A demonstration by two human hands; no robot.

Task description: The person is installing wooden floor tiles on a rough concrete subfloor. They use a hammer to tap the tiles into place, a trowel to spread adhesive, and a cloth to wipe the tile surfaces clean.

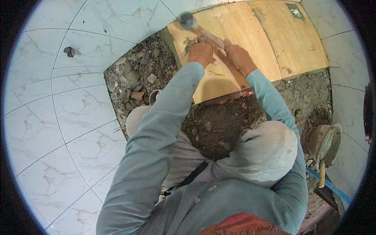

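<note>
My right hand [239,58] is closed round the pale handle of a mallet [188,20]. The mallet's dark, rounded head is slightly blurred and lies over the far left corner of the wood-look tiles [239,27]. On the left one of these tiles, my left hand [201,53] rests beside the handle with its thumb out to the side. Its fingertips are partly hard to make out near the handle. A brownish, wet-looking smear runs across the tile below both hands.
Broken rubble [145,66] fills the gap left of the tiles; dark soil [219,125] lies in front. At right stand a mortar-stained bowl [333,145] with a yellowish handle [322,174] and a blue strip [333,186]. A small dark lump [69,51] sits on marbled floor tiles [86,90].
</note>
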